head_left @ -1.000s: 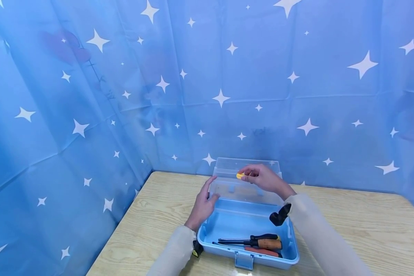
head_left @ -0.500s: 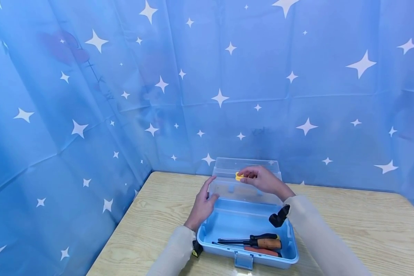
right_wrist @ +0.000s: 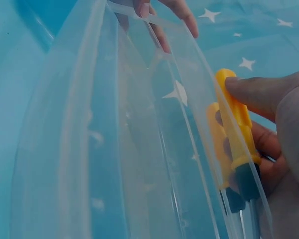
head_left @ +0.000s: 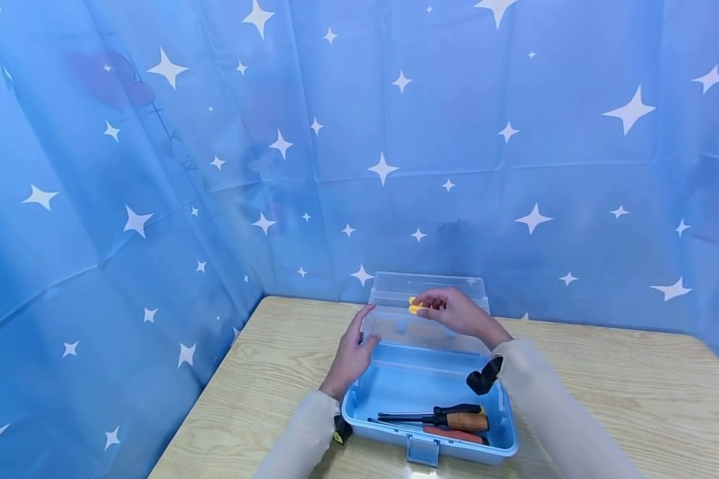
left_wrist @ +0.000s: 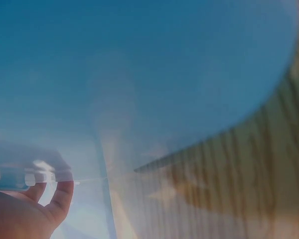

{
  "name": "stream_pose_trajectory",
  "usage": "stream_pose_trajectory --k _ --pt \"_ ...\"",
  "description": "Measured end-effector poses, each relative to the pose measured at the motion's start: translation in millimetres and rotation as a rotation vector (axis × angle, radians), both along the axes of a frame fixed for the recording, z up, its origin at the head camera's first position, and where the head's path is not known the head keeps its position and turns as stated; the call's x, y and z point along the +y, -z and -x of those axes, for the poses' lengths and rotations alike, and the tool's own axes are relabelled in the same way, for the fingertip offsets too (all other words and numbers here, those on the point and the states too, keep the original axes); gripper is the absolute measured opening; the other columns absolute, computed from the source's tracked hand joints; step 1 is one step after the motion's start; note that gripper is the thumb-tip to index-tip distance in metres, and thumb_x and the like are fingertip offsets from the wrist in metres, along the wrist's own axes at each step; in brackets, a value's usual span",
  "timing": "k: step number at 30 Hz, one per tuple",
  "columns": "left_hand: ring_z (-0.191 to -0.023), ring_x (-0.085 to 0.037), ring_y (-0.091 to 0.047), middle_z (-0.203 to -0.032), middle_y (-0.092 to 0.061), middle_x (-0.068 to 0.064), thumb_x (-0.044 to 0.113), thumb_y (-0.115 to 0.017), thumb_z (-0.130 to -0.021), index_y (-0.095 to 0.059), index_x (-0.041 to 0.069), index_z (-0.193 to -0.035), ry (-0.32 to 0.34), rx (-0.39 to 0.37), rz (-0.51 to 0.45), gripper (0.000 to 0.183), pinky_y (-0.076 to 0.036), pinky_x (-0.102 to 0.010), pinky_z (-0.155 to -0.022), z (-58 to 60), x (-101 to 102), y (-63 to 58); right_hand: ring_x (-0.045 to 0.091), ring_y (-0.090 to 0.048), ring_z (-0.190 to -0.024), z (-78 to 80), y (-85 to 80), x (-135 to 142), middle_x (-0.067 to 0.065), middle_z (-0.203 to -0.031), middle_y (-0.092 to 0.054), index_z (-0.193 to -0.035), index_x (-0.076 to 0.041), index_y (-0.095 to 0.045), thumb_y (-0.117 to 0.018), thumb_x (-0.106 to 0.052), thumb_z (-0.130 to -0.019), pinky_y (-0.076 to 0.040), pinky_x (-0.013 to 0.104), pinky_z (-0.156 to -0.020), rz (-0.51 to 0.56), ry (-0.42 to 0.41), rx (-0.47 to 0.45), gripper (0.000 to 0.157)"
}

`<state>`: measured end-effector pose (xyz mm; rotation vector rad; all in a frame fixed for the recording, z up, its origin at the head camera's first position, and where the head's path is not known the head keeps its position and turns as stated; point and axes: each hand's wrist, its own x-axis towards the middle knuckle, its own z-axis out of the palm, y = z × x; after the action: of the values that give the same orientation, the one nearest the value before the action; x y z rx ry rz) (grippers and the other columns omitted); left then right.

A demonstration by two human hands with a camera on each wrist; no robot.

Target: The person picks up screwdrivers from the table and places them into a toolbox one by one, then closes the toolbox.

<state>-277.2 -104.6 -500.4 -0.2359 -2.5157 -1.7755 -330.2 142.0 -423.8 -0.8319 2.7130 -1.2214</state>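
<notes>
My right hand (head_left: 449, 311) pinches a yellow-handled screwdriver (right_wrist: 234, 114) between thumb and fingers, right at the clear lid (head_left: 425, 283) of a light blue toolbox (head_left: 422, 436). Its black collar and metal shaft show in the right wrist view. A second yellow shape appears through the lid; whether it is a reflection or another handle I cannot tell. At the lid's left side, my left hand (head_left: 355, 349) holds the edge, thumb on the near side. Inside the box lie a wooden-handled screwdriver (head_left: 467, 422), a black-handled screwdriver (head_left: 458, 409) and a red-handled tool (head_left: 455, 436).
The toolbox stands open on a pale wood-grain table (head_left: 257, 372), with its blue latch (head_left: 423, 450) hanging at the front. Behind the table and along its left hangs a blue curtain (head_left: 335, 166) with white stars.
In the right hand the screwdriver has turned slightly, so more yellow shows beside the lid than a second ago. The left hand and the tools in the box have stayed put.
</notes>
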Motion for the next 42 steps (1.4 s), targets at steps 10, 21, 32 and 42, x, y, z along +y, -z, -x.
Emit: stream_pose_trajectory --k 10,21,32,42 --pt "-0.137 -0.025 -0.046 -0.155 -0.037 0.013 0.026 -0.049 -0.103 -0.032 0.052 -0.147 -0.013 -0.005 -0.001 0.054 -0.041 -0.059 -0.107 -0.2 0.8 0.2 0.021 -0.056 -0.085 -2.5 -0.8 -1.5 0.003 -0.101 -0.067 -0.117 -0.012 -0.07 -0.069 -0.022 -0.093 -0.053 0.031 -0.075 0.014 0.018 -0.018 0.025" --pt "-0.137 -0.025 -0.047 -0.154 -0.038 0.013 0.025 -0.049 -0.104 -0.032 0.053 -0.147 -0.017 -0.003 -0.002 0.054 -0.042 -0.059 -0.107 -1.4 1.6 -1.1 0.021 -0.056 -0.085 -3.3 -0.6 -1.5 0.003 -0.1 -0.066 -0.117 -0.013 -0.07 -0.072 -0.02 -0.091 -0.052 0.031 -0.075 0.007 0.051 -0.034 0.027" --pt "-0.141 -0.024 -0.042 -0.156 -0.035 0.016 0.021 -0.049 -0.103 -0.032 0.053 -0.147 -0.014 0.005 -0.008 0.057 -0.038 -0.06 -0.11 1.7 1.3 3.2 0.021 -0.056 -0.083 -2.3 1.5 0.9 0.003 -0.098 -0.066 -0.115 -0.013 -0.071 -0.067 -0.019 -0.095 -0.053 0.032 -0.074 0.038 0.061 -0.005 0.021" --pt "-0.142 -0.028 -0.04 -0.157 -0.033 0.014 0.021 -0.049 -0.103 -0.032 0.051 -0.148 -0.01 0.013 -0.008 0.056 -0.038 -0.061 -0.11 0.5 0.3 2.6 0.02 -0.057 -0.082 -3.8 -3.8 2.6 0.004 -0.101 -0.069 -0.113 -0.01 -0.071 -0.062 -0.023 -0.099 -0.052 0.034 -0.072 0.051 0.088 -0.003 0.021"
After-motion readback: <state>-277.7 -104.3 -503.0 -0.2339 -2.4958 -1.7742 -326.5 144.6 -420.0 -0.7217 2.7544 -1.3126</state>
